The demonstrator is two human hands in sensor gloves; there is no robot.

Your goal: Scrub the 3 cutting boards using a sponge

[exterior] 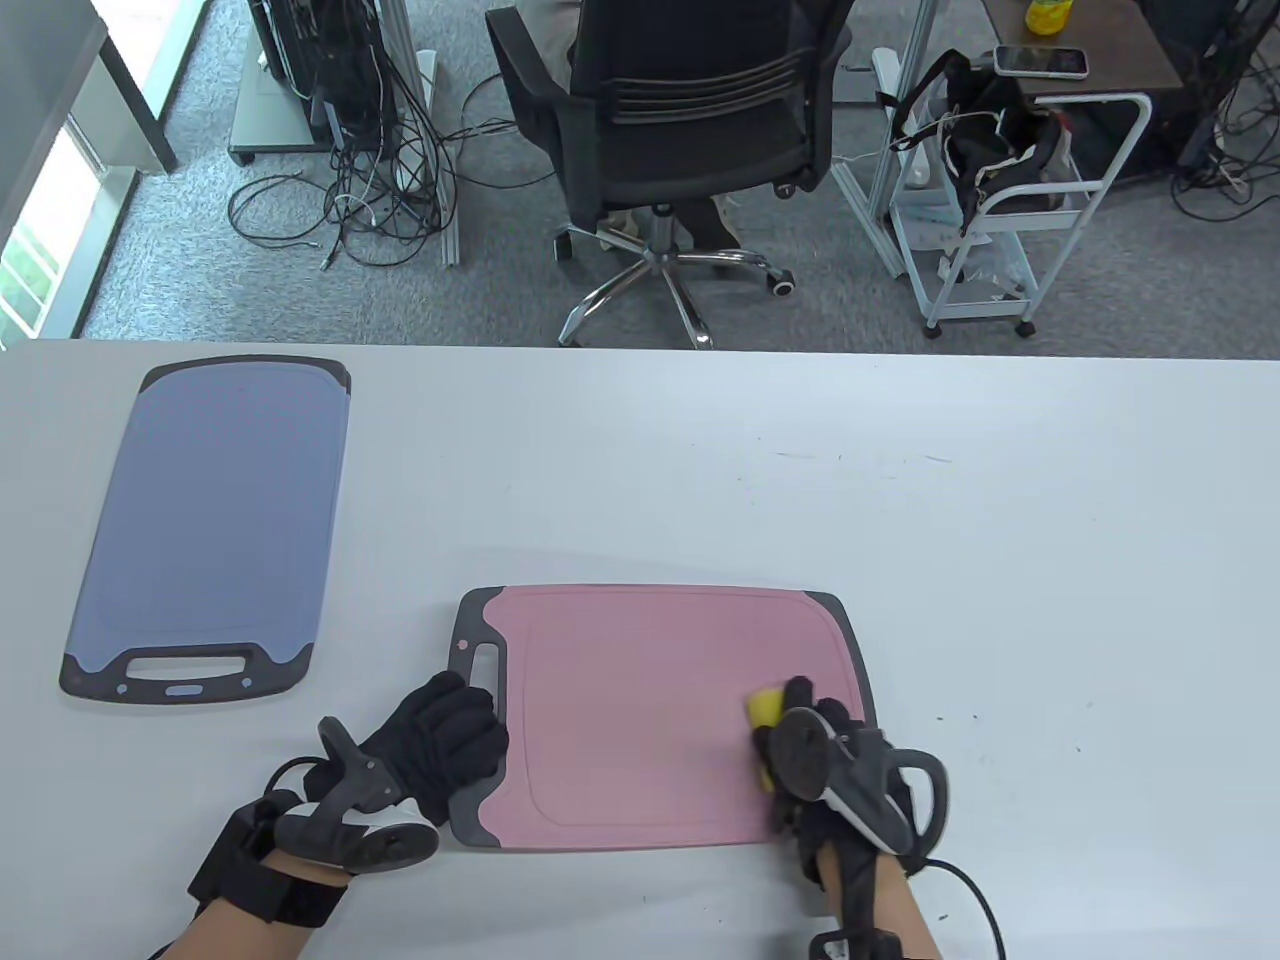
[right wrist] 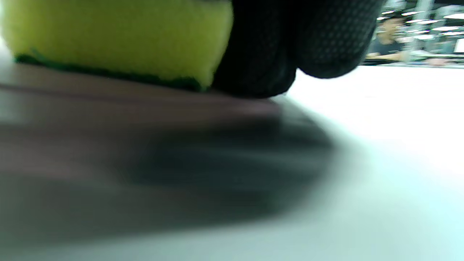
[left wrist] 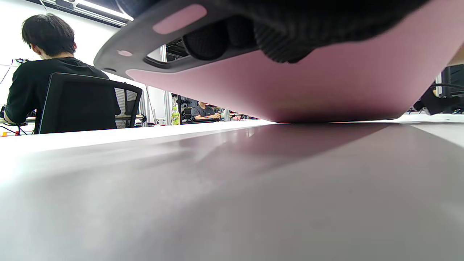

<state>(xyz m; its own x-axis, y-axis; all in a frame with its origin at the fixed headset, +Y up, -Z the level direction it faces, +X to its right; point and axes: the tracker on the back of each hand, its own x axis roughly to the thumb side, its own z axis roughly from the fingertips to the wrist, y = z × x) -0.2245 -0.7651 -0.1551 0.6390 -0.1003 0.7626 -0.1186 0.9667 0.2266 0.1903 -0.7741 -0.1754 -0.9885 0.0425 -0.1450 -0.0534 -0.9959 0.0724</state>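
A pink cutting board (exterior: 640, 710) with a grey handle end lies at the table's near middle. My left hand (exterior: 462, 725) grips that handle end. In the left wrist view the board (left wrist: 326, 83) is tilted, its handle end raised off the table, with my fingers (left wrist: 206, 45) curled under it. My right hand (exterior: 805, 725) holds a yellow sponge (exterior: 767, 708) pressed on the board's right part. Close up, the sponge (right wrist: 116, 36) shows a green scouring layer underneath, flat on the board, with my gloved fingers (right wrist: 290, 43) beside it. A blue cutting board (exterior: 215, 520) lies flat at the far left.
The white table (exterior: 800, 480) stretches wide to the right and behind the boards. Beyond its far edge stand a black office chair (exterior: 680, 120), a white cart (exterior: 1000, 200) and floor cables. A seated person (left wrist: 47, 72) shows in the left wrist view.
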